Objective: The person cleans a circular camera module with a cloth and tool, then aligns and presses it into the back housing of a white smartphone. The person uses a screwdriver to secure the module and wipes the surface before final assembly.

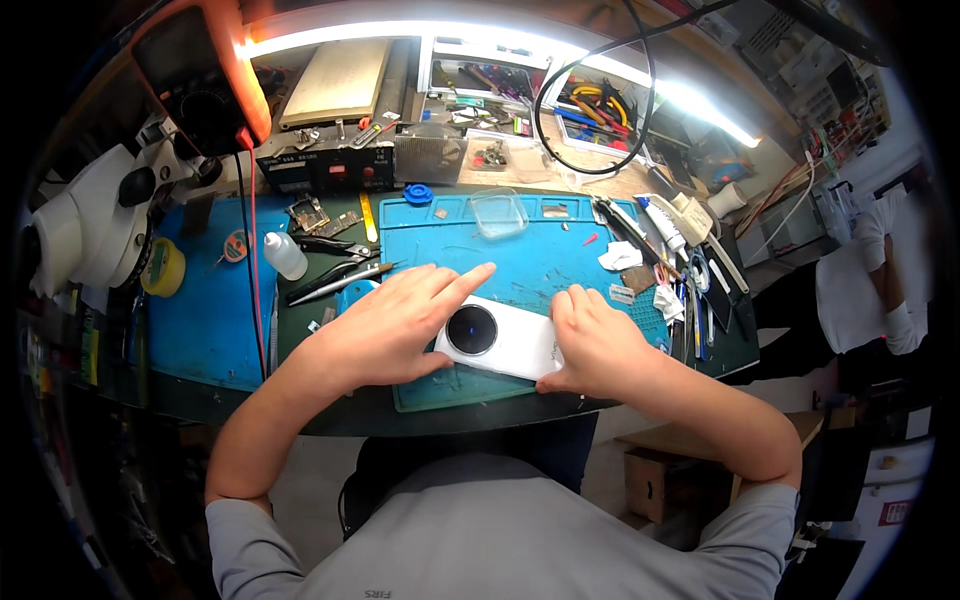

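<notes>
A white smartphone (518, 340) lies back side up over the blue work mat (460, 262), its large round black camera (471, 330) toward the left end. My left hand (400, 318) is at that end, thumb against the near corner and index finger stretched out past the far edge. The other end is gripped by my right hand (597, 340), with curled fingers at the far side and the thumb at the near corner. Whether the phone touches the mat or is slightly raised, I cannot tell.
Left of the mat are a white squeeze bottle (286, 257), pliers (335, 247) and tweezers (345, 282). A clear plastic box (498, 213) and blue round lid (419, 194) stand behind. An orange multimeter (200, 75) and microscope (90, 215) are at left; tools crowd the right.
</notes>
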`<control>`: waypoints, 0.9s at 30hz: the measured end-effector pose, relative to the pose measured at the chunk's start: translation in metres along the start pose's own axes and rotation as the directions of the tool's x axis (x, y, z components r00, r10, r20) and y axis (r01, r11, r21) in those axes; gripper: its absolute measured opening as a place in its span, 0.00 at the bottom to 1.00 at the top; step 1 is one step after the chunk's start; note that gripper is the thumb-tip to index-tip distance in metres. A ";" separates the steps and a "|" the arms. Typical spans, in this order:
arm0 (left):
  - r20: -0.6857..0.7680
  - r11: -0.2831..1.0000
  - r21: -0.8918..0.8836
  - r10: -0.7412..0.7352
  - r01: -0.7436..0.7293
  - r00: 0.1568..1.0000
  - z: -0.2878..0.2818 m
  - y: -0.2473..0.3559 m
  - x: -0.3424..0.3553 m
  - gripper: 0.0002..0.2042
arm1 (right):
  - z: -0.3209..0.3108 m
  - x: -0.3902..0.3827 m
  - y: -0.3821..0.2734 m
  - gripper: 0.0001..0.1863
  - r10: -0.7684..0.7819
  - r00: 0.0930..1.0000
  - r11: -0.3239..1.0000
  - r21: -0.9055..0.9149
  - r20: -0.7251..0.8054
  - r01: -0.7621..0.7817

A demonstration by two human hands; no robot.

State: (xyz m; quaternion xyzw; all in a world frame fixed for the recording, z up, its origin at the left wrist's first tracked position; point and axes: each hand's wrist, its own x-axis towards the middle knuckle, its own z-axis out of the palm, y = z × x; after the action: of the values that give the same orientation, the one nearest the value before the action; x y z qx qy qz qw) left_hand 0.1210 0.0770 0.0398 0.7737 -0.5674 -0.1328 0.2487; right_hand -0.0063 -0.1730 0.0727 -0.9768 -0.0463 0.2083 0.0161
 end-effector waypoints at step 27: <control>-0.053 0.999 0.031 0.040 -0.038 0.998 0.005 -0.006 0.002 0.52 | -0.004 0.013 0.008 0.43 -0.109 0.992 0.994 0.024 0.065 0.108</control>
State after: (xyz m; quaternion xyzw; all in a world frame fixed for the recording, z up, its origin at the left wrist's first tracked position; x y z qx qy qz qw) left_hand 0.1244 0.0751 0.0327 0.7694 -0.5773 -0.0986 0.2549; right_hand 0.0080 -0.1802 0.0711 -0.9653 -0.0976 0.2397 0.0360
